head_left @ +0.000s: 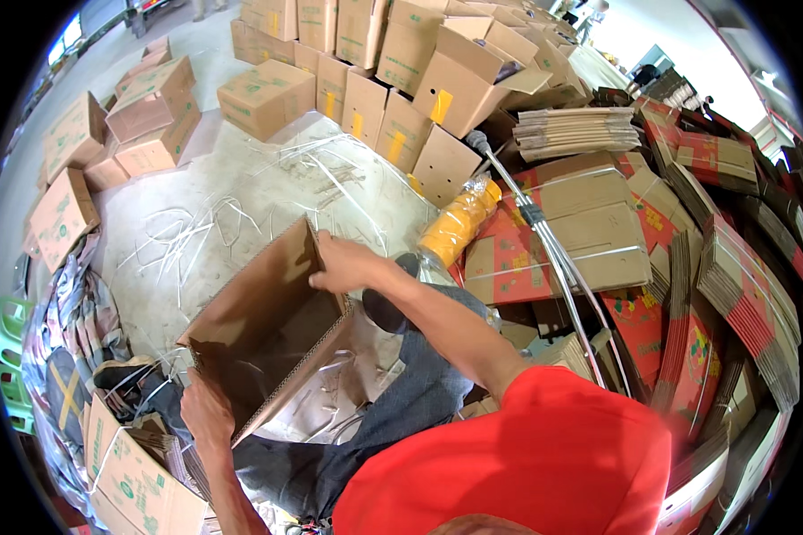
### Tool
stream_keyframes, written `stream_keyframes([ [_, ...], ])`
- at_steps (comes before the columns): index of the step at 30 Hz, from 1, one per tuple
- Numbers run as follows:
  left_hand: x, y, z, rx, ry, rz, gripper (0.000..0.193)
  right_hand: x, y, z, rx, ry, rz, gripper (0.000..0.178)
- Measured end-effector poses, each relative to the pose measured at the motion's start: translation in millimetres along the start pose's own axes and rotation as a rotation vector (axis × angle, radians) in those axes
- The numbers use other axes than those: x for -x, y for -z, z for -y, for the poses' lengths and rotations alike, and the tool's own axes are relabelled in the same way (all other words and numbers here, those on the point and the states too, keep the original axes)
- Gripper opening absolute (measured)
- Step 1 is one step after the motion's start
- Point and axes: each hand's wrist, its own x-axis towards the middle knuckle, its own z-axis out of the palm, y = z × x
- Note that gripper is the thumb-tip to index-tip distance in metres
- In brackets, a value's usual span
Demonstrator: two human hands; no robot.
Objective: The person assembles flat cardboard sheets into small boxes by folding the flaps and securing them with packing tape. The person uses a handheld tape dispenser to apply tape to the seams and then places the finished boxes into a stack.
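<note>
An unfolded brown cardboard box (257, 290) stands before me with its top gaping and its inside showing nothing but bare walls. My right hand (346, 263) grips its far right corner, the thumb and fingers closed over the rim. At the near left corner, my left hand (208, 412) is closed on the rim, some of its fingers hidden by the wall. Beside the box are my legs in dark jeans (419, 379).
Tied flat cartons (138, 473) lie at my lower left, near a green plastic stool (12, 323). White strapping strips (187, 236) litter the floor. At right are a yellow plastic-wrapped roll (461, 221), metal poles (553, 250) and red-brown flattened cartons (589, 209). Formed boxes (406, 45) stand behind.
</note>
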Motion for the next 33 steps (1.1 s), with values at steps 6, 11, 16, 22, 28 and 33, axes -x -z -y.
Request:
stream_keyframes([
  [6, 9.8, -6.3, -4.6, 0.082, 0.086, 0.033, 0.019, 1.1, -45.3, -30.2, 0.11, -0.012, -0.269, 0.046],
  [11, 2.2, -6.9, 3.8, 0.242, 0.109, 0.028, 0.022, -3.0, -13.6, -14.8, 0.172, -0.041, -0.126, 0.037],
  [16, -3.2, -13.7, -18.5, 0.142, 0.108, 0.002, 0.023, -10.7, -25.1, -2.1, 0.34, -0.056, -0.224, 0.036],
  [22, -0.3, -7.1, -31.5, 0.124, 0.217, -0.048, 0.028, -40.0, -53.1, -12.9, 0.451, -0.023, -0.334, 0.034],
  [28, 2.3, 7.8, -44.6, 0.116, 0.29, -0.006, 0.024, -2.1, -36.6, -37.8, -0.13, -0.067, -0.208, 0.069],
  [33, 13.4, 8.6, -38.0, 0.124, 0.319, -0.019, 0.024, 23.2, -47.1, -33.5, -0.217, -0.016, -0.12, 0.072],
])
